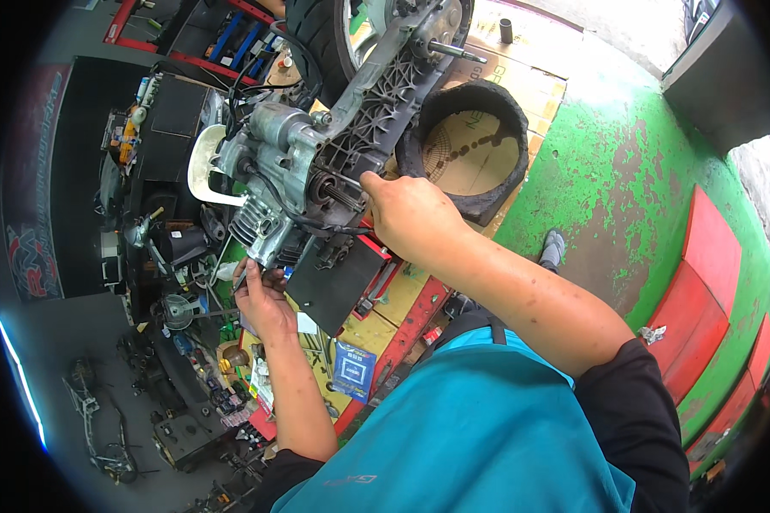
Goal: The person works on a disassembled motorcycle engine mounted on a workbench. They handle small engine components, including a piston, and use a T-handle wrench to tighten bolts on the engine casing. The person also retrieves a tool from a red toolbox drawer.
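A scooter engine (281, 154) with a finned cylinder (248, 224), a long casing (372, 98) and a rear wheel (312, 38) stands upper centre. My right hand (411, 214) is closed on a thin metal rod (344, 178) beside the round bearing opening and splined shaft on the engine. My left hand (265, 308) is below the cylinder head's end, its fingers curled on a slim piece that I cannot make out, partly hidden by them. A black cable runs across the engine toward my right hand.
Under the engine are a cardboard-covered bench (543, 90), a black ring-shaped container (509, 154), a black panel (334, 291) and a blue packet (352, 372). Cluttered shelving (158, 128) fills the left. A green floor (582, 197) and red ramps (701, 256) lie right.
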A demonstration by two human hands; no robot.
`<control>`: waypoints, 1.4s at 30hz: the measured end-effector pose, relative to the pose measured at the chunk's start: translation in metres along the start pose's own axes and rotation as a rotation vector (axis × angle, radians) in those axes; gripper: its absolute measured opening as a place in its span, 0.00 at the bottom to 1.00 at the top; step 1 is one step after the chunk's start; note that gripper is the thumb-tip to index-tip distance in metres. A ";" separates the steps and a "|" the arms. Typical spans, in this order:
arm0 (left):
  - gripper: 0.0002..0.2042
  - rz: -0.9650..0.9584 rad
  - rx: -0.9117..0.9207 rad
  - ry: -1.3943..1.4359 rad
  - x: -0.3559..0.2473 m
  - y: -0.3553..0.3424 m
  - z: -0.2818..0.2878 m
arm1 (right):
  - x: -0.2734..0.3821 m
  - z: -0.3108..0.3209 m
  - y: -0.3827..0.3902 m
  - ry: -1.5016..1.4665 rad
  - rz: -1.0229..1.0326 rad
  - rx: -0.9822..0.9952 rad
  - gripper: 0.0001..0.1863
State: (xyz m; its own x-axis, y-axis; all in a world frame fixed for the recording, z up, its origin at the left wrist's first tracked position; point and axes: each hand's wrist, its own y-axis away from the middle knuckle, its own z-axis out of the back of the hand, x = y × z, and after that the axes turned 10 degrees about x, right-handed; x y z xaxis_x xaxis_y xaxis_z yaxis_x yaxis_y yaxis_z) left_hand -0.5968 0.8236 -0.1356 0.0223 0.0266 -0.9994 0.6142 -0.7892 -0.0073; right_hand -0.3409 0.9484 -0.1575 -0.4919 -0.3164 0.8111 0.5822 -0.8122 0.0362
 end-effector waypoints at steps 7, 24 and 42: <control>0.13 -0.005 0.010 0.011 -0.001 0.000 -0.002 | -0.016 0.016 -0.016 -1.328 -0.499 0.542 0.16; 0.14 -0.005 0.003 0.016 0.003 -0.003 0.003 | -0.008 0.008 -0.013 -0.469 -0.110 0.131 0.17; 0.13 0.048 -0.085 0.064 0.013 0.003 0.006 | 0.002 0.034 0.034 -0.161 -0.092 0.031 0.18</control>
State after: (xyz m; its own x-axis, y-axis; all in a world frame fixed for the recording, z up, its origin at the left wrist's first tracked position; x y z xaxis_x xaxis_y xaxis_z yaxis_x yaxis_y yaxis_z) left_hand -0.5993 0.8180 -0.1488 0.1022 0.0317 -0.9943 0.6760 -0.7355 0.0461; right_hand -0.2996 0.9370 -0.1349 -0.4356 -0.1566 0.8864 0.5601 -0.8180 0.1307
